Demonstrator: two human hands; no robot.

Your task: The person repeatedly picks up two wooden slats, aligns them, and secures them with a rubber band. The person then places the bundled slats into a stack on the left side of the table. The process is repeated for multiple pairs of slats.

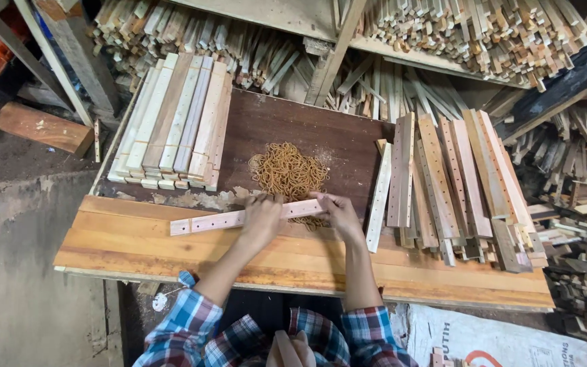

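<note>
Both hands hold one drilled wooden slat (246, 217) flat on the workbench (171, 251).

The left hand (263, 216) grips the slat's middle and the right hand (334, 209) pinches its right end. Just behind the slat lies a heap of rubber bands (288, 170); a neat stack of slats (174, 122) sits behind it to the left, and loose drilled slats (456, 177) lie to its right.

Both forearms reach toward 12 o'clock; left hand (261, 219) palm down, fingers curled; right hand (338, 212) fingers bent, gripping.

A neat stack of pale slats (171, 122) lies at the bench's back left; a wooden block (42, 128) rests on the floor.
</note>
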